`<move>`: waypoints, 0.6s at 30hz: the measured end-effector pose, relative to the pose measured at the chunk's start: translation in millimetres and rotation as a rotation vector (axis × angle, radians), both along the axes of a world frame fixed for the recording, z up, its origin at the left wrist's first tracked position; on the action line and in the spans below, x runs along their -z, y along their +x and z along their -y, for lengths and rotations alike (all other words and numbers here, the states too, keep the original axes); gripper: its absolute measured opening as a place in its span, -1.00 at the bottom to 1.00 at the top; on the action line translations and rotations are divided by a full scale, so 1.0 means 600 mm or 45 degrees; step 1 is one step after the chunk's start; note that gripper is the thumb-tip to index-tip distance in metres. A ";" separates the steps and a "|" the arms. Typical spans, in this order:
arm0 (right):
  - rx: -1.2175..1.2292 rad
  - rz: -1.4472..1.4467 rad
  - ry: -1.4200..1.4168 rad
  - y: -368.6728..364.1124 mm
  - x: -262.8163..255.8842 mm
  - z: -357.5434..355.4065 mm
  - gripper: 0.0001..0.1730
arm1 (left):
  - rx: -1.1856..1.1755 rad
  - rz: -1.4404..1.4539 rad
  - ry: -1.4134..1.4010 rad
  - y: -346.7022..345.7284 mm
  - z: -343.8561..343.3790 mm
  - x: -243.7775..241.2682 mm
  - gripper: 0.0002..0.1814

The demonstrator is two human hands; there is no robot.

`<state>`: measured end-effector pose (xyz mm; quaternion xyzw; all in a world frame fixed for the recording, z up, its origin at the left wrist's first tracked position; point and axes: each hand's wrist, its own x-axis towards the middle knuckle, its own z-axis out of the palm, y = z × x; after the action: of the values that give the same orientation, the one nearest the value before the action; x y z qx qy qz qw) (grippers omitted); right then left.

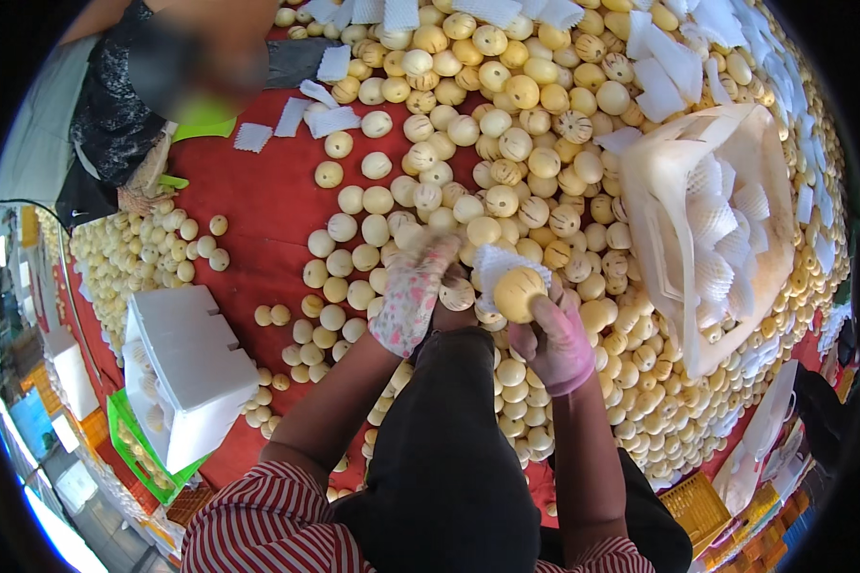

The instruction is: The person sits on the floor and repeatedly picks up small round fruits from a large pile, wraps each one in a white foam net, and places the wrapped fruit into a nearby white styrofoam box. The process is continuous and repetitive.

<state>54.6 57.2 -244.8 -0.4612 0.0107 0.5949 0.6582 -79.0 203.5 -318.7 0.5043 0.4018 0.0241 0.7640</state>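
My right hand [555, 340], in a pink-stained glove, grips a yellow pepino melon [519, 294] between thumb and fingers. A white foam net sleeve [502, 263] lies against the far side of that melon; whether the hand also pinches it is hidden. My left hand [414, 297], in a white glove with pink flowers, reaches down over the loose pepino melons [373, 229]. Its fingers are blurred and point away from me. One striped melon [457, 294] sits just right of the left thumb, and whether the hand grips anything cannot be told.
Right of me stands a whitish plastic crate [734, 336] holding foam-sleeved fruit [709, 208]. At left, a white foam box [193, 358] rests on a green crate [140, 458]. Another person [118, 100] sits at upper left. Red cloth [258, 179] covers the ground; loose foam sleeves [663, 64] lie about.
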 end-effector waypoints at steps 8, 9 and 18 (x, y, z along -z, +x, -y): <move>-0.043 0.277 -0.078 -0.016 0.006 0.026 -0.36 | -0.349 0.510 -1.303 0.011 0.046 -0.066 -0.47; -0.044 0.278 -0.088 -0.012 -0.003 0.023 -0.41 | -0.255 0.364 -0.962 0.011 0.045 -0.064 -0.52; 0.208 0.945 -0.450 -0.010 0.032 -0.014 -0.39 | 0.260 0.217 0.850 0.054 0.053 -0.098 -0.76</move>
<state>48.6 65.6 -264.2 -0.7478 -0.0889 0.3232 0.5731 -46.7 171.8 -260.1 0.7598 0.2541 0.1196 0.5864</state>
